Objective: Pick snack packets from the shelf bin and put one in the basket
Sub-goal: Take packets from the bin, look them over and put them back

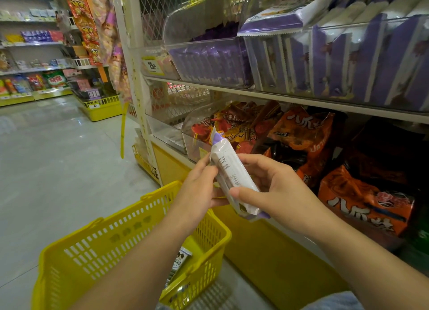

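Observation:
A white and purple snack packet [228,170] is held upright and tilted in front of the lower shelf, its printed back toward me. My left hand [197,193] grips its left edge and my right hand [274,189] wraps its right side, thumb across the front. Below the hands stands a yellow plastic basket [97,247] on the floor, with a small packet [181,258] lying inside. On the upper shelf, a clear bin [348,61] holds several of the same purple and white packets standing in a row.
A second clear bin [209,61] of purple packets sits left of the first. The lower shelf holds orange snack bags [362,203] and a bin of red and orange packets [234,124]. The grey aisle floor [58,158] stretches left toward other shelves.

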{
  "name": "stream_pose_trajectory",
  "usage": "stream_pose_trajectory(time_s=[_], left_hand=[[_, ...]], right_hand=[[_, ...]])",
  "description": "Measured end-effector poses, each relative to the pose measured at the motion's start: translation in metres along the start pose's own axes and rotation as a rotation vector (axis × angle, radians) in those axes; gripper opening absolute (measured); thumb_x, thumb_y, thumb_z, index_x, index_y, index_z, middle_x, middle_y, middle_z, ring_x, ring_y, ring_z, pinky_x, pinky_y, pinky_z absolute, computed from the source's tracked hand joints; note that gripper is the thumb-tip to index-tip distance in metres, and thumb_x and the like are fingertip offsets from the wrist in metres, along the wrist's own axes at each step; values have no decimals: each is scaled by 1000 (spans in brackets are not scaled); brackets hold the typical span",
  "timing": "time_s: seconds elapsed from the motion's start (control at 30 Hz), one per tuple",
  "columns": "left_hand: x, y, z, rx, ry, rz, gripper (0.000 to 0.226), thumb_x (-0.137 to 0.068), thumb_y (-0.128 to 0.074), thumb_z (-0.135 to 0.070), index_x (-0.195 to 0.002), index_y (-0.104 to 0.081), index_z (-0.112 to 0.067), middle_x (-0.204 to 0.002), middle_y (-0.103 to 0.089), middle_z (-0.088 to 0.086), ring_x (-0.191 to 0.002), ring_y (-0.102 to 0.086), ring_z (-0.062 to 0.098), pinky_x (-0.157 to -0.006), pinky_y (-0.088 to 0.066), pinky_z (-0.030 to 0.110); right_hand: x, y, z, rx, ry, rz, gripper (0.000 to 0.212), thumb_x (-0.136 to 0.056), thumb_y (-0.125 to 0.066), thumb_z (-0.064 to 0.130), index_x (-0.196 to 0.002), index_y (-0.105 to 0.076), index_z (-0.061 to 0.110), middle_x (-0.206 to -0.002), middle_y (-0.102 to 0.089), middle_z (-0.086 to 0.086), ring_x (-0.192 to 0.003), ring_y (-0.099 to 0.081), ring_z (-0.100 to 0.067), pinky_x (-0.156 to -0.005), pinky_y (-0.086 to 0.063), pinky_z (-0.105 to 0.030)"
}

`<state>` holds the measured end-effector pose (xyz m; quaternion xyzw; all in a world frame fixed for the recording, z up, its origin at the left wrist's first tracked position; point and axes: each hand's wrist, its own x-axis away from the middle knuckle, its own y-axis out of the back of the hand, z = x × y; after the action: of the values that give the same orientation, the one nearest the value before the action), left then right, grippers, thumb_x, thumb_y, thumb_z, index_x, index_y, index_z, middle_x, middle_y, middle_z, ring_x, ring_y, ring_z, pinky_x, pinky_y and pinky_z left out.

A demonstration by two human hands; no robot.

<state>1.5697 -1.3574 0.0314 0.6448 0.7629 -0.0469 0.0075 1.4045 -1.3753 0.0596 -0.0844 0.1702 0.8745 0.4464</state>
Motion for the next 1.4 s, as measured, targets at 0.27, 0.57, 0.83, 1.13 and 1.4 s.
stream_pose_trajectory(time_s=[0.27,0.57,0.83,1.13,1.4], left_hand=[[0,-7,4,45,-2,96,52,-92,-43,-3,-122,-48,-45,-110,-74,3,-99,-72,24,-70,-59,35],[9,-8,7,-183,-11,196,125,-66,-69,-15,-146,21,-49,-145,-44,-15,-119,-59,4,-103,-48,41],[13,-11,-16,326,50,249,85,-74,-71,-13,-145,-29,-35,-119,-63,9,-103,-68,22,-78,-56,38],[20,-34,-68,571,-60,41,40,-100,-35,-3,-135,-50,-14,-111,-73,14,-86,-74,25,-60,-59,35],[16,-88,-158,487,-211,184,33,-103,-37,-8,-126,-59,-13,-115,-72,10,-98,-71,23,-73,-59,32]], right_hand=[[-3,5,-6,-125,-52,-11,42,-84,-66,-2,-121,-60,17,-111,-72,1,-101,-69,-13,-84,-57,-27],[-4,6,-14,-288,-133,-6,39,-86,-62,5,-123,-59,19,-111,-72,0,-93,-72,-22,-64,-57,-25],[1,-8,-3,-229,-124,-51,32,-90,-55,12,-122,-61,12,-111,-72,-5,-93,-68,-12,-74,-56,-24],[18,25,59,144,20,-72,47,-82,-70,15,-123,-57,33,-147,-32,16,-119,-53,5,-101,-47,-24],[26,81,167,497,193,-91,39,-76,-77,11,-110,-66,29,-120,-59,19,-97,-62,13,-81,-49,-11]])
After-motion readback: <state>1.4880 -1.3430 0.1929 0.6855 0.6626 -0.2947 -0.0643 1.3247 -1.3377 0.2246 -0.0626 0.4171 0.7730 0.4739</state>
